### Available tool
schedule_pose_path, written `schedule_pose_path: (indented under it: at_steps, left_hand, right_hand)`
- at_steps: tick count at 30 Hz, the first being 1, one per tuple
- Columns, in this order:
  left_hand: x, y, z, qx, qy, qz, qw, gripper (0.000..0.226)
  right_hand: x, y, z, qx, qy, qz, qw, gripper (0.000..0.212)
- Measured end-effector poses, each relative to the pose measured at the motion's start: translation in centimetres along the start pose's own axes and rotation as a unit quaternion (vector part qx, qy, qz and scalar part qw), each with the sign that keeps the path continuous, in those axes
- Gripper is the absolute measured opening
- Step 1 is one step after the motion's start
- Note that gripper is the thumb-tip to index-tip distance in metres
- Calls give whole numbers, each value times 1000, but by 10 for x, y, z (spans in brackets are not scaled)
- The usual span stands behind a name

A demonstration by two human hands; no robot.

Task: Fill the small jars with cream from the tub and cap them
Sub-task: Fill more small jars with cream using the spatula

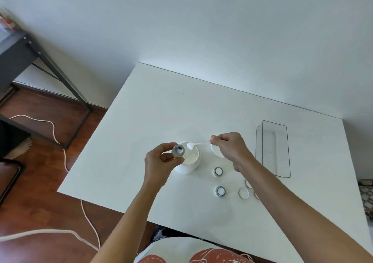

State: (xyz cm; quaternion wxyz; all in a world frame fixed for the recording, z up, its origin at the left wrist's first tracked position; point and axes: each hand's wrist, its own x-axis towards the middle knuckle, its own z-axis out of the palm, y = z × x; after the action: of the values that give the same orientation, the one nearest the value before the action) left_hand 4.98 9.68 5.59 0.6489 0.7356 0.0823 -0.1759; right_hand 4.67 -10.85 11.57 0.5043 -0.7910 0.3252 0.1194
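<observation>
Over tub (186,164): left hand (159,161) grips jar (178,150); right fingers (217,140) pinch spoon (194,145), bowl pointing left.

Open table to the left and far side; clutter to the right of the tub

The white table (153,111) lies bare left of and beyond the tub (188,161); the left hand (159,161) holds a small jar (178,151) over the tub's near-left rim; the right hand (230,147) hangs above the tub lid (217,151); two jars (218,171) (220,191) and loose caps (243,193) crowd the near right; a clear bin (272,147) blocks the far right.
</observation>
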Motion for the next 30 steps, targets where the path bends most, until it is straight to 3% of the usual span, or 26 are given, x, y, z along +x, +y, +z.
schedule_pose_path:
  at_steps: [4, 7, 11, 14, 19, 23, 30]
  left_hand:
    - [0, 7, 8, 7, -18, 18, 1000, 40]
    - [1, 11, 11, 4, -23, 19, 1000, 40]
    - [3, 17, 12, -2, -20, 13, 1000, 38]
    - [5, 19, 13, -13, -18, 7, 1000, 35]
    - [7, 23, 14, -24, -22, 0, 999, 33]
    - [10, 24, 14, -30, -23, -1, 999, 32]
    - [12, 22, 15, -27, -22, -4, 999, 34]
  right_hand:
    - [-3, -5, 5, -13, 17, -30, 999, 29]
    - [-7, -8, 10, -69, 70, -74, 992, 27]
    - [-15, -6, 16, -126, 158, -201, 959, 22]
    - [-24, -1, 18, -160, 206, -348, 900, 13]
    - [-30, 12, 12, -277, 253, -549, 747, 6]
    - [-31, 21, 7, -316, 276, -585, 694, 4]
    - [-30, 30, 3, -298, 290, -591, 691, 1]
